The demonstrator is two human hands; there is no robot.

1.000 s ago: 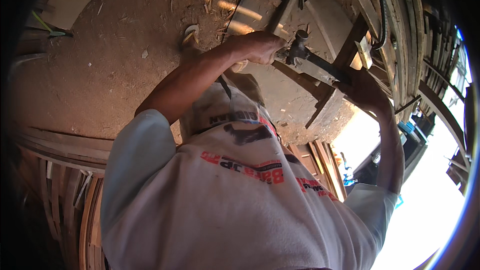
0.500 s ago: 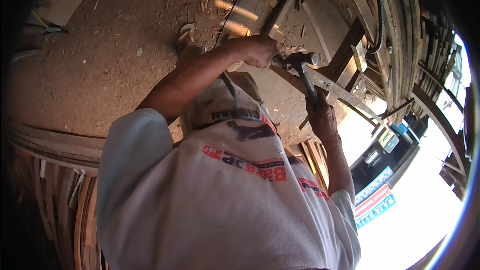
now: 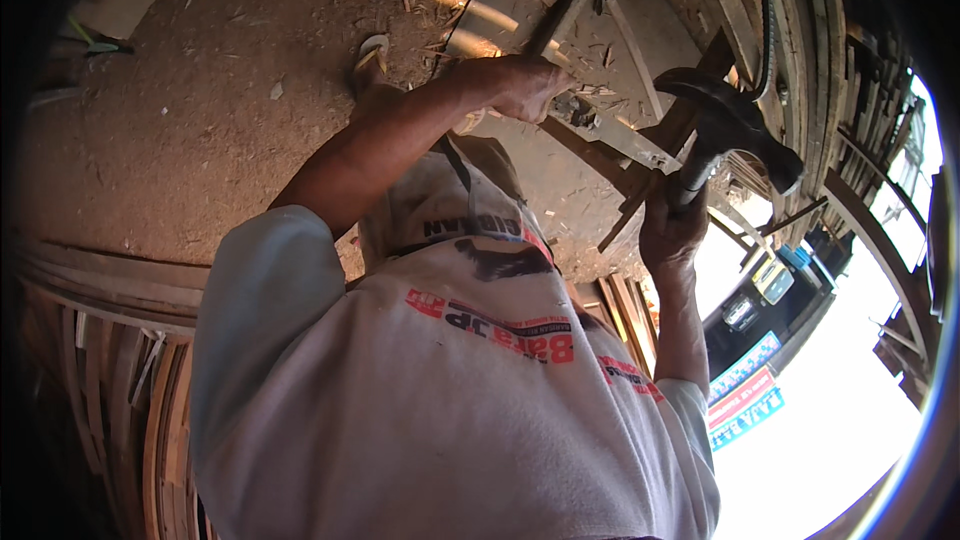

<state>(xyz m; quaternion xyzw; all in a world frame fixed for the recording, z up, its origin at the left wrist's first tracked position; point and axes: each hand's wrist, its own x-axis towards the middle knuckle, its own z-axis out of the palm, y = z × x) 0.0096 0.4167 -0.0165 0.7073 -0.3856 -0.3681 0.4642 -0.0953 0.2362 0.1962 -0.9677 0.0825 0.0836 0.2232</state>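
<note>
My right hand (image 3: 672,225) is wrapped round the handle of a claw hammer (image 3: 735,120). The hammer is raised at the right, its dark metal head apart from the wood. My left hand (image 3: 530,90) is closed, fingers curled, at the near end of a long wooden piece (image 3: 630,143). What the fingers grip is hidden from this side. Right beside them, a small dark, greyish lump (image 3: 576,110) sits on the wood; its kind is too small to tell.
A board (image 3: 640,50) with wood scraps lies on the dirt floor (image 3: 230,110) ahead. Long curved timbers (image 3: 820,70) are stacked at the right, and more wooden strips (image 3: 120,380) at the lower left. My sandalled foot (image 3: 372,58) shows beyond my left forearm.
The hammer has gone from beside my left hand up and to the right, lifted by my right hand. My left hand has stayed nearly in place.
</note>
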